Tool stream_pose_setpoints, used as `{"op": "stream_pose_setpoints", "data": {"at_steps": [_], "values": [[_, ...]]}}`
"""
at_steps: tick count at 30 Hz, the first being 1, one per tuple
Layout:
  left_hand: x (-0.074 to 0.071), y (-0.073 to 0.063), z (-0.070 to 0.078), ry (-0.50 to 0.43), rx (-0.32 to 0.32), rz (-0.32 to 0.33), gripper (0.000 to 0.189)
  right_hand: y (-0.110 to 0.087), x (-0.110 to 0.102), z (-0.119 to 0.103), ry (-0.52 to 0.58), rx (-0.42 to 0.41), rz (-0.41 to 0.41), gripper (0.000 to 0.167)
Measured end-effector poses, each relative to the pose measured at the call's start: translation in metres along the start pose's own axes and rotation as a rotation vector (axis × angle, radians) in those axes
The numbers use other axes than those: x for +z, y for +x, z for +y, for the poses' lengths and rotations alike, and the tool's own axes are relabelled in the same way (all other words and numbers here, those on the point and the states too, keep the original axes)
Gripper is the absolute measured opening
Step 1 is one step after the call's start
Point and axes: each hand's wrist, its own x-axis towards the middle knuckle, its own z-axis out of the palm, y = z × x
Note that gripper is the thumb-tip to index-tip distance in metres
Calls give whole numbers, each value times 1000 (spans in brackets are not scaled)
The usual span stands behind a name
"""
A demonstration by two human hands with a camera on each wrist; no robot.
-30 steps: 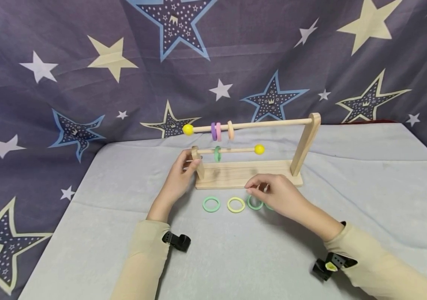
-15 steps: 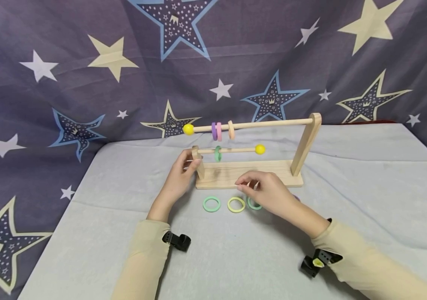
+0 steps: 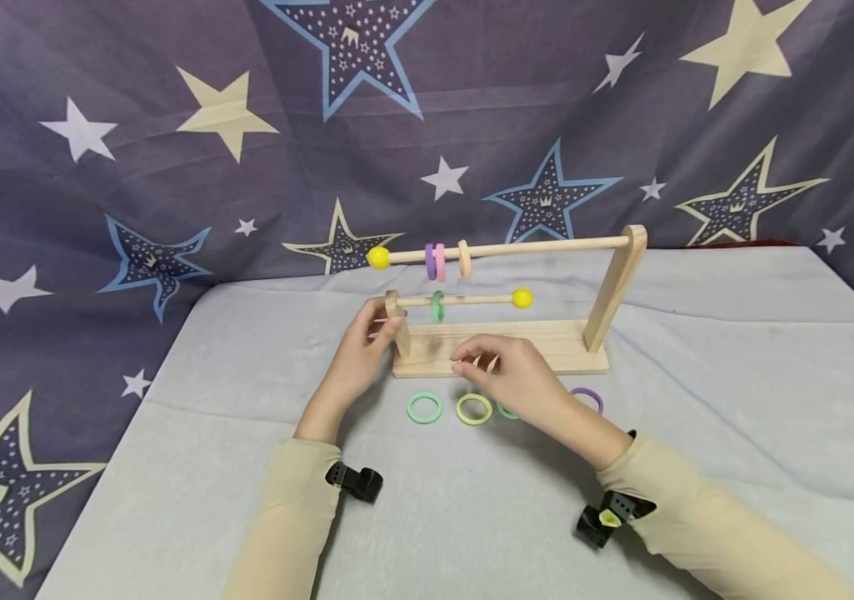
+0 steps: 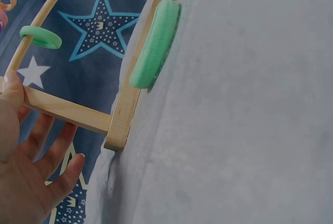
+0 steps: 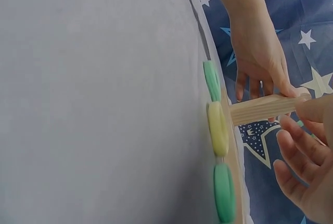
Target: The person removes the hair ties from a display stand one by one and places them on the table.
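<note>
My left hand [image 3: 357, 354] grips the short upright of a wooden ring stand [image 3: 501, 333], thumb on one side and fingers behind. My right hand [image 3: 512, 375] hovers in front of the stand's base, thumb and index tips close together, the other fingers loosely curled; no ring shows in it. On the short lower rod hangs a green ring [image 3: 437, 307]; the long upper rod carries a purple ring [image 3: 430, 262], a pink ring [image 3: 440, 262] and a peach ring [image 3: 465, 259]. Before the base lie a light green ring [image 3: 409, 408] and a yellow ring [image 3: 459, 409].
Another green ring [image 5: 225, 193] lies beside the yellow one, partly hidden by the right hand in the head view. A loose purple ring [image 3: 599, 402] is farther right. Yellow balls cap both rods. A star-patterned curtain [image 3: 247, 208] hangs behind the grey cloth-covered table [image 3: 456, 533].
My right hand has moved left along the front of the base, uncovering the loose purple ring at the right. The left hand keeps its grip on the upright.
</note>
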Motion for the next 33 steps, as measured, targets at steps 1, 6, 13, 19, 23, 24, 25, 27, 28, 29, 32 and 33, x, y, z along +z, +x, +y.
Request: {"op": "stream_pose_setpoints", "data": {"at_steps": [1,6,13,19,23,24,25,27,28,29,32,33], "values": [[0,0,0,-2,-2,1,39,1,1,0,2,-2,3,10],[-1,-1,1,-5,-4,8,38,6,6,-2,4,-23,27,9],[0,-1,0,-11,6,9,39,13,11,-8,27,-8,60,10],[1,0,0,-3,7,8,40,18,15,-11,61,11,106,10],[1,0,1,-7,10,7,39,21,18,-12,97,29,175,11],[1,0,1,-11,9,8,39,22,18,-12,106,33,195,10],[1,0,2,-17,7,10,39,23,19,-12,115,36,213,10],[1,0,2,-22,5,10,39,25,20,-13,127,41,246,9],[1,0,2,-26,4,10,39,25,21,-12,129,44,259,10],[1,0,1,-29,2,11,39,26,21,-12,127,47,270,10],[1,0,0,-36,1,10,39,26,22,-11,127,65,290,12],[1,0,0,-41,1,12,39,26,22,-10,129,71,295,12]]}}
